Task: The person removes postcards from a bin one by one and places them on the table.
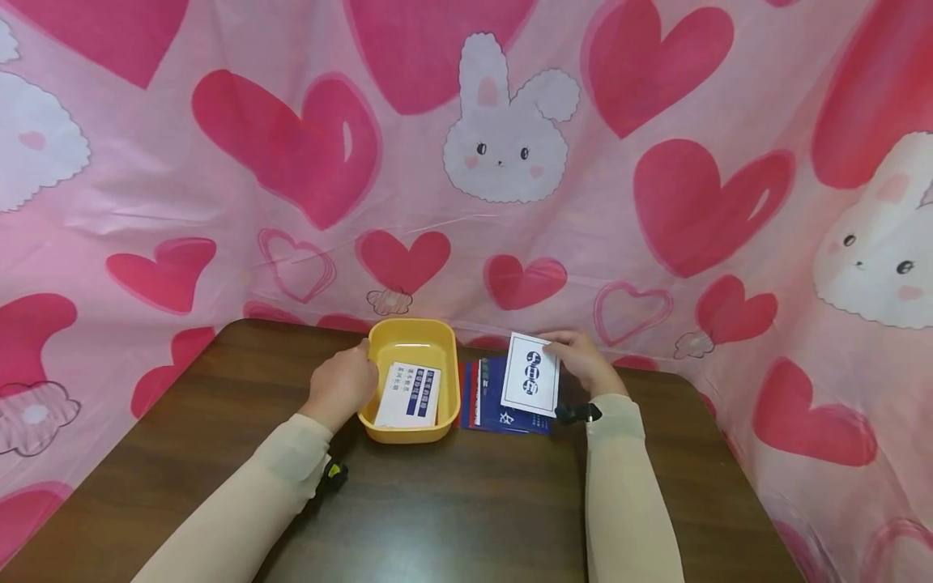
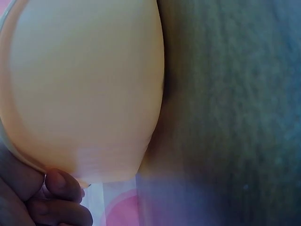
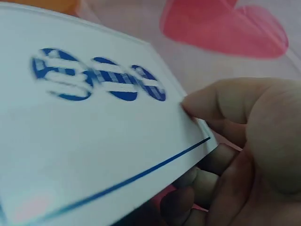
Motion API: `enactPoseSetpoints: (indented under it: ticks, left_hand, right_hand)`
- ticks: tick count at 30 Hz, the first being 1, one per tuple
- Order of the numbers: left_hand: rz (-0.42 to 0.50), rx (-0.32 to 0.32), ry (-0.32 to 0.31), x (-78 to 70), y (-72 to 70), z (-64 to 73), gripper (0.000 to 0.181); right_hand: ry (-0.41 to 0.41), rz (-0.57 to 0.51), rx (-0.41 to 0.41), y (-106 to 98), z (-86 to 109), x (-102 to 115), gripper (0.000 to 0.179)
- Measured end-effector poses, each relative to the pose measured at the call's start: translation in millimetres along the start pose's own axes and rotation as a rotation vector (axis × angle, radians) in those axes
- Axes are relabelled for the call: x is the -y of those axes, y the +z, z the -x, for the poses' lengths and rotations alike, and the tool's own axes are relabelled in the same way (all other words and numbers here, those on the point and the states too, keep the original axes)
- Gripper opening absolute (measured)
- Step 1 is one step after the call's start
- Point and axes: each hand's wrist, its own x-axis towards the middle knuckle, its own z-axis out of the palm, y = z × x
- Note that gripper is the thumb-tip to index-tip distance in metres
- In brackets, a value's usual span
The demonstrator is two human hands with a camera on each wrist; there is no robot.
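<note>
My left hand (image 1: pixel 344 384) grips the left rim of a yellow plastic bin (image 1: pixel 411 435); its curled fingers show low in the left wrist view, beside the bin's wall (image 2: pixel 84 89). Inside the bin lie white printed cards (image 1: pixel 397 395) with blue lettering. With thumb and fingers, my right hand (image 1: pixel 583 363) pinches the edge of a white card (image 3: pixel 94 136). This card carries a thin blue border and a row of round blue characters. It is held tilted over some blue and red flat packets (image 1: pixel 503 419), partly covering them.
The brown wooden table (image 1: pixel 452 518) extends in front of the bin and to both sides. Close behind it hangs a pink curtain (image 1: pixel 437 219) with hearts and rabbit faces, which also runs along the left and right.
</note>
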Motion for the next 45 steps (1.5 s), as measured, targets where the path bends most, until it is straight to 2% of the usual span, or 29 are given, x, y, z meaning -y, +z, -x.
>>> enactPoseSetpoints:
  ticks: [6, 13, 20, 25, 29, 36, 45]
  left_hand:
    - [0.001, -0.009, 0.008, 1.1, -2.2, 0.8, 0.062]
    - [0.009, 0.007, -0.005, 2.1, -3.1, 2.5, 0.063]
    - [0.015, 0.01, -0.004, 1.8, -1.7, 2.3, 0.063]
    - [0.014, 0.004, -0.001, 0.8, -1.7, 1.2, 0.064]
    - [0.011, 0.01, 0.002, 0.3, -2.1, 0.8, 0.063]
    - [0.004, 0.008, 0.005, -0.5, -2.4, 1.0, 0.066]
    - [-0.008, 0.005, 0.013, -0.4, -1.8, 1.6, 0.065]
  right_hand:
    - [0.035, 0.087, 0.037, -6, 1.8, -10, 0.039]
    - [0.106, 0.134, 0.067, -6, 1.7, -17, 0.036]
    - [0.112, 0.216, 0.084, -7, -2.3, -23, 0.038]
    - [0.14, 0.342, 0.06, -8, -0.5, -22, 0.038]
    - [0.157, 0.404, 0.04, -7, -1.1, -25, 0.036]
    - [0.071, 0.54, 0.017, 1, 1.7, -19, 0.03]
    - [0.104, 0.6, -0.027, 12, 1.5, -11, 0.024]
